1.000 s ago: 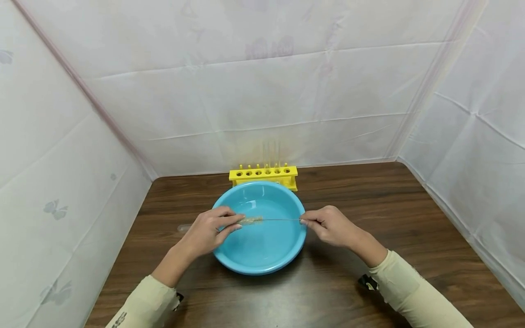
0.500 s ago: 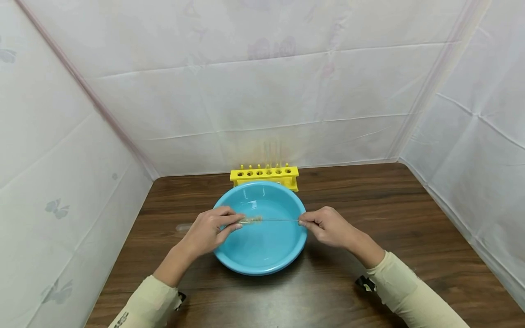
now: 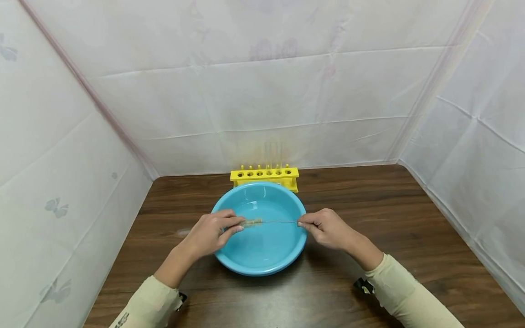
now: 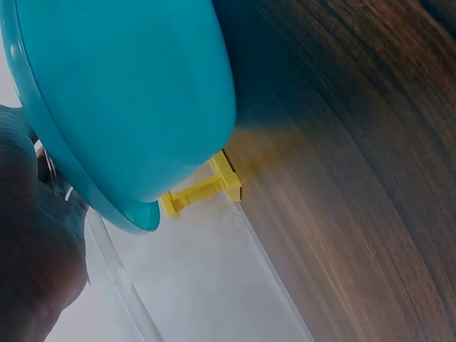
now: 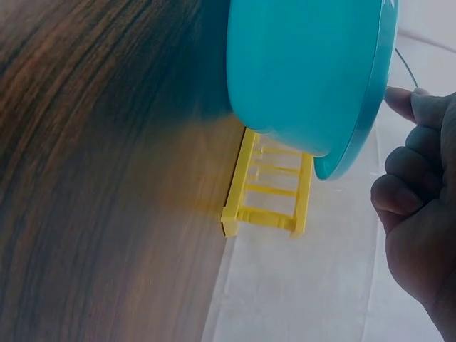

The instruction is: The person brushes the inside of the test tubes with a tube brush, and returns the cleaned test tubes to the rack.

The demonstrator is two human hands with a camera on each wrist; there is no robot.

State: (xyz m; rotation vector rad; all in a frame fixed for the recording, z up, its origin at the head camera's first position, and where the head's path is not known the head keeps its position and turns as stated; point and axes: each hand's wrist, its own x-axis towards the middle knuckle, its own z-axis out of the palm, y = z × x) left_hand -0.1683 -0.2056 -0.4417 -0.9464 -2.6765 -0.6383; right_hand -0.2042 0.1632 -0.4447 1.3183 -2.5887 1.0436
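One brush — hands nearly as before

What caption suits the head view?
Left hand holding a test tube, right hand pinching the wire of a test-tube brush, over a blue basin.

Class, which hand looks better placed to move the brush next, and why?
Probably the right hand: it pinches the bare wire of the brush. The left hand grips the clear tube, so it seems better suited to steadying.
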